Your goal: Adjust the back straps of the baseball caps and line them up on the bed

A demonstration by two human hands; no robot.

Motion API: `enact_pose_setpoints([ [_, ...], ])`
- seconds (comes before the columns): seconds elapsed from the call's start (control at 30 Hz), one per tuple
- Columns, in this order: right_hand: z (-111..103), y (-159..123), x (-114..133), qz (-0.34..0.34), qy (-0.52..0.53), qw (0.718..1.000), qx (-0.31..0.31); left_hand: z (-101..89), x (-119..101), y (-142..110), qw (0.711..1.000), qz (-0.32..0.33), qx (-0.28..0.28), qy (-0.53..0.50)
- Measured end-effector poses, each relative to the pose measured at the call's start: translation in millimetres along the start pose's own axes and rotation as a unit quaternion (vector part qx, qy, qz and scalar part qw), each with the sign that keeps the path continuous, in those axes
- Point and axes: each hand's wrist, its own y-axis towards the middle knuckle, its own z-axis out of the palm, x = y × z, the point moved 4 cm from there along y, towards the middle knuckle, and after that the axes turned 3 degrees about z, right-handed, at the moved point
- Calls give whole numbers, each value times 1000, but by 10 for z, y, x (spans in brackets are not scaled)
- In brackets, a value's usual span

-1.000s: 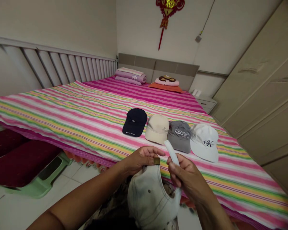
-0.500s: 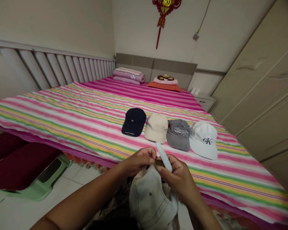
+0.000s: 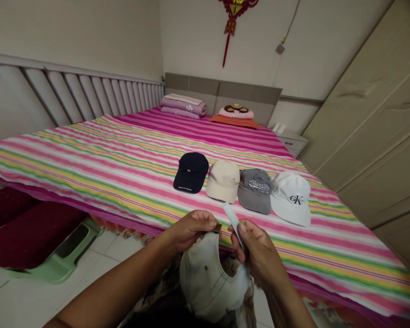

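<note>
A pale, faded baseball cap (image 3: 212, 278) hangs between my hands, its back opening turned up toward me. My left hand (image 3: 196, 228) pinches the end with the brass-coloured buckle (image 3: 217, 228). In my right hand (image 3: 256, 243) is the cap's light strap (image 3: 231, 216), its free end pointing up and apart from the buckle. Beyond my hands, a row of caps lies on the bed: a navy cap (image 3: 192, 171), a beige cap (image 3: 223, 180), a grey cap (image 3: 254, 191) and a white cap (image 3: 291, 198) with CK-like lettering.
A striped sheet (image 3: 89, 159) covers the bed. Folded bedding (image 3: 183, 107) and an orange pillow (image 3: 234, 120) lie by the headboard (image 3: 191, 84). A green stool (image 3: 64, 259) stands at the lower left, and a wardrobe (image 3: 372, 136) lines the right.
The strap has come away from the buckle. My right hand has moved slightly right with the strap, opening a gap between my hands.
</note>
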Motion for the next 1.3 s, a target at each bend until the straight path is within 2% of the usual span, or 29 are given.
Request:
enact_pose_setpoints([
  [0.2,-89,-5,18,44,28,998,-24,-21,40,3,998,-18,40,-45],
  [0.33,-108,0,-16,63,11,997,-37,-18,40,19,997,-21,20,-68],
  [0.5,-93,-1,-79,82,68,994,-34,-31,50,19,997,-26,-6,-74],
  [0.87,-41,-21,-136,96,95,991,-13,-21,74,24,997,-24,-3,-67],
  [0.97,-16,-28,-155,101,89,991,-19,-1,62,23,998,-12,8,-64],
  [1.13,24,-29,-191,107,50,993,9,29,45,23,998,12,40,-45],
  [1.3,13,-13,-192,105,19,994,-8,5,58,23,998,-1,20,-55],
])
